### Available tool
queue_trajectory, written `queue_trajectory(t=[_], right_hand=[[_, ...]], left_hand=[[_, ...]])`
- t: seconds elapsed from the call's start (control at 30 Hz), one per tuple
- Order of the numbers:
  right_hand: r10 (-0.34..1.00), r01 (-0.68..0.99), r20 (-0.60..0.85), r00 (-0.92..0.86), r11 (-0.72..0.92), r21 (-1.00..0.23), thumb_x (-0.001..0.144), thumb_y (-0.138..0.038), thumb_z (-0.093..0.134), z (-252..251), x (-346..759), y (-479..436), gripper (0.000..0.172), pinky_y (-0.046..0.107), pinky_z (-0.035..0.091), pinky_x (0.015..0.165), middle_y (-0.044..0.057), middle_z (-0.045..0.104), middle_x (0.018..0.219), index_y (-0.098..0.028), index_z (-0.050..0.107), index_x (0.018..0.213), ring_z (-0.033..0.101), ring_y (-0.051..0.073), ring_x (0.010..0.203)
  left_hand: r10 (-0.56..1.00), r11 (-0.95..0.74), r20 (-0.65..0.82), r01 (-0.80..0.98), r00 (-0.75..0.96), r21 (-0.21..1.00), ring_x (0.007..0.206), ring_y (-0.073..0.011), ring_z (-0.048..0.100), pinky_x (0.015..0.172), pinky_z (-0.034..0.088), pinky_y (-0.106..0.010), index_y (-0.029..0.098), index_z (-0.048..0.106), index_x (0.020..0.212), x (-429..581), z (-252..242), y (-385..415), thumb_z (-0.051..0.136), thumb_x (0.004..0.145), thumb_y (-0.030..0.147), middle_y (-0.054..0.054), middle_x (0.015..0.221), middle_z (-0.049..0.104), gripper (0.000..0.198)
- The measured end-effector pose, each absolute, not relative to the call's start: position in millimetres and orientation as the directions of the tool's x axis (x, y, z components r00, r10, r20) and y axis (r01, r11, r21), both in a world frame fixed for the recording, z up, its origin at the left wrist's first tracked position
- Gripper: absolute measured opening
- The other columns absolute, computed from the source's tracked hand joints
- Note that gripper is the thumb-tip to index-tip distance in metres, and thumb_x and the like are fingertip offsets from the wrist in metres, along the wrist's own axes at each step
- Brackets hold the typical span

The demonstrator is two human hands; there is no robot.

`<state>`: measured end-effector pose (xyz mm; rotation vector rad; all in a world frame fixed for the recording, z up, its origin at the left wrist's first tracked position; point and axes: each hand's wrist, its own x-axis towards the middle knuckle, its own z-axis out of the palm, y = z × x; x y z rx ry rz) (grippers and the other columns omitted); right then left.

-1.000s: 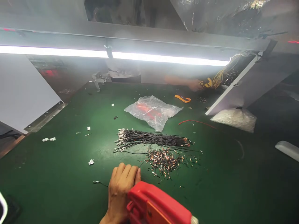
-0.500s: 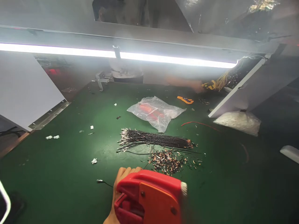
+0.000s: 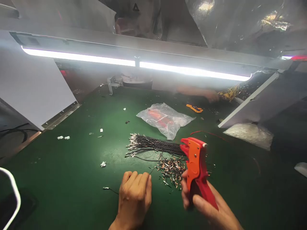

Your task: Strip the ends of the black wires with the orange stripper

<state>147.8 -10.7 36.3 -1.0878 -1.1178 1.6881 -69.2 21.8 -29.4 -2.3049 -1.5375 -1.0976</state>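
My left hand (image 3: 135,195) is closed around a black wire (image 3: 113,191), low over the green table. The wire's metal-tipped end sticks out to the left of the fist, and its other end shows thinly past the thumb side. My right hand (image 3: 206,201) grips a red and orange wire stripper (image 3: 194,156), held upright with its jaws pointing left. Behind both hands lies a bundle of black wires (image 3: 153,143) with metal terminals at the left end. The stripper covers its right end. Stripped scraps (image 3: 171,169) of insulation and copper are piled between the hands.
A clear plastic bag (image 3: 165,119) with red contents lies behind the bundle. An orange tool (image 3: 194,108), a red wire (image 3: 203,132) and a filled bag (image 3: 249,134) are farther right. White connectors (image 3: 103,164) dot the left. Across the table, another person's arm (image 3: 199,92) shows blurred.
The stripper has moved from in front of my left hand up and to the right, uncovering that hand and bringing my right hand into view. The whole view has shifted slightly.
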Motion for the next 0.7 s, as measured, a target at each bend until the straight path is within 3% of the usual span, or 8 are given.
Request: queue_trajectory(t=[0.07,0.2,0.33,0.57,0.7], right_hand=[[0.988,-0.030,-0.154,-0.011,-0.154,-0.988,0.086,-0.060,0.068,11,160,-6,0.047,0.038,0.045,0.084,0.001,0.058,0.099,-0.031,0.057,0.121,0.055,0.022,0.089],[0.974,0.180,0.108,0.198,0.072,-0.981,0.091,-0.053,0.063,-28,175,-2,0.038,0.039,0.045,0.087,0.002,0.056,0.100,-0.032,0.053,0.121,0.055,0.023,0.090],[0.942,0.293,0.240,0.233,0.167,-0.941,0.092,-0.048,0.063,-42,180,2,0.037,0.038,0.050,0.084,0.004,0.055,0.099,-0.030,0.051,0.122,0.057,0.023,0.088],[0.931,0.392,0.293,0.216,0.193,-0.900,0.086,-0.045,0.069,-52,187,8,0.039,0.035,0.055,0.069,0.006,0.062,0.098,-0.025,0.058,0.117,0.061,0.023,0.081],[0.932,0.442,0.304,0.196,0.193,-0.876,0.086,-0.042,0.069,-52,187,9,0.041,0.036,0.055,0.070,0.005,0.062,0.094,-0.025,0.056,0.120,0.061,0.024,0.081]], left_hand=[[0.724,-0.455,0.659,0.859,0.204,0.233,0.057,-0.0171,0.047,0.067,0.034,-0.035,0.020,0.058,0.073,-72,-29,24,0.054,0.095,0.011,0.002,0.060,0.056,0.024],[0.722,-0.436,0.658,0.878,0.212,0.196,0.062,-0.0188,0.044,0.066,0.033,-0.036,0.020,0.058,0.070,-75,-30,30,0.055,0.095,0.012,0.001,0.061,0.054,0.026],[0.717,-0.441,0.657,0.882,0.235,0.166,0.064,-0.0191,0.041,0.064,0.031,-0.035,0.019,0.059,0.071,-75,-30,34,0.055,0.095,0.011,0.000,0.063,0.051,0.025],[0.705,-0.444,0.663,0.886,0.251,0.136,0.072,-0.0198,0.044,0.067,0.034,-0.034,0.018,0.064,0.078,-75,-32,33,0.059,0.092,0.007,-0.003,0.073,0.056,0.018],[0.705,-0.430,0.659,0.897,0.260,0.106,0.070,-0.0200,0.043,0.067,0.035,-0.034,0.019,0.064,0.073,-75,-34,33,0.058,0.092,0.008,-0.002,0.069,0.053,0.022]])
